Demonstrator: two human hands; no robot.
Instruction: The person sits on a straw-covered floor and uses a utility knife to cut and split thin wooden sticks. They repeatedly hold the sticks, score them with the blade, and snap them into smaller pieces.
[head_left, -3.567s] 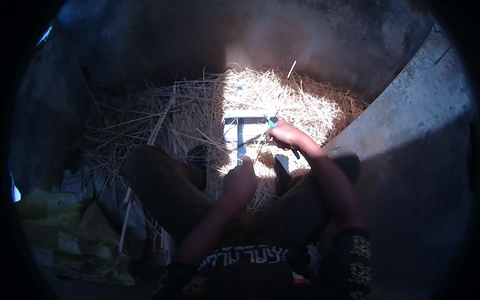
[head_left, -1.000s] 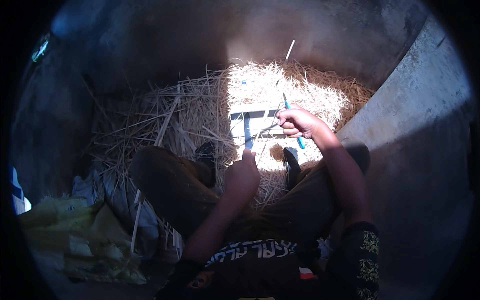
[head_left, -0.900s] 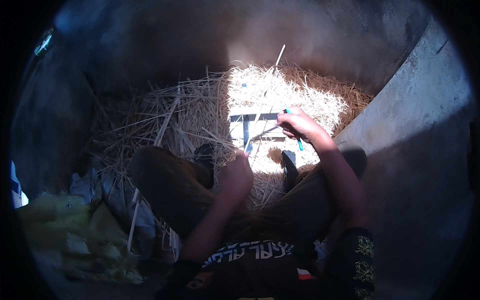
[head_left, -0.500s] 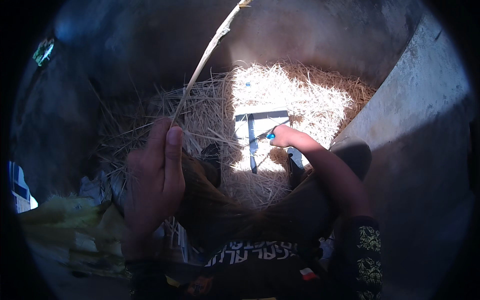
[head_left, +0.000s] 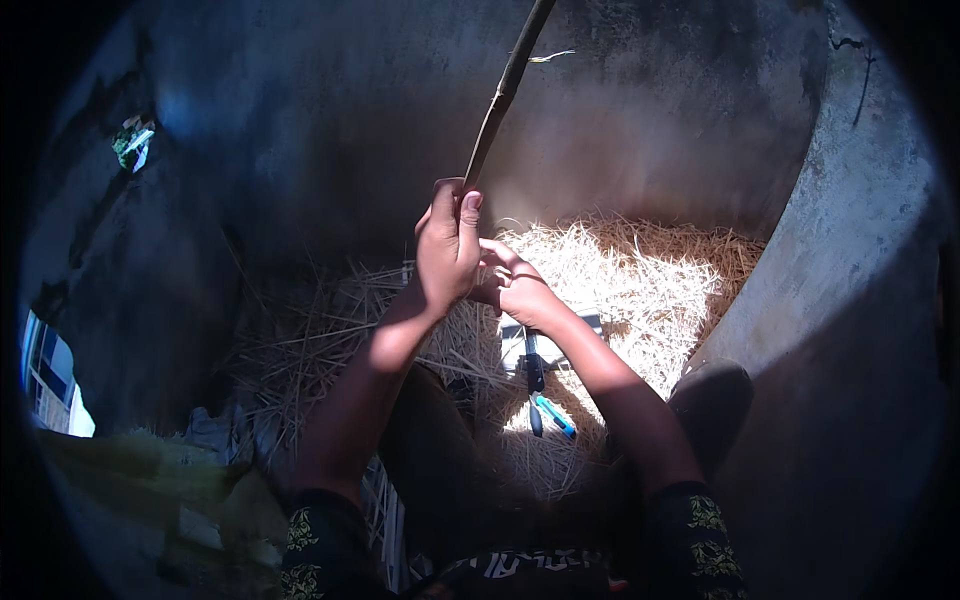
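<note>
A thin dark stick point(head_left: 503, 95) rises from my left hand point(head_left: 447, 245), closed around it with the thumb along its side. My right hand point(head_left: 520, 290) is just right of and below the left, its fingers apart and their tips partly hidden behind it. The stick's lower end is hidden by my hands. Below my right wrist, a blue utility knife point(head_left: 554, 416) lies on the straw. It rests beside a long dark tool point(head_left: 534, 370), whose kind I cannot make out. A pale flat board point(head_left: 514, 348) lies under the tool's upper part.
Straw point(head_left: 640, 275) covers the ground between my legs and beyond, brightly sunlit on the right. A curved grey wall point(head_left: 330, 130) encloses the far side, and a pale slab point(head_left: 840, 200) slopes at right. Yellowish sheeting point(head_left: 130, 490) lies at lower left.
My left hand has moved right and up with the stick, which has turned to show a dark side. My right hand has let go of the blue utility knife and moved up beside the left.
</note>
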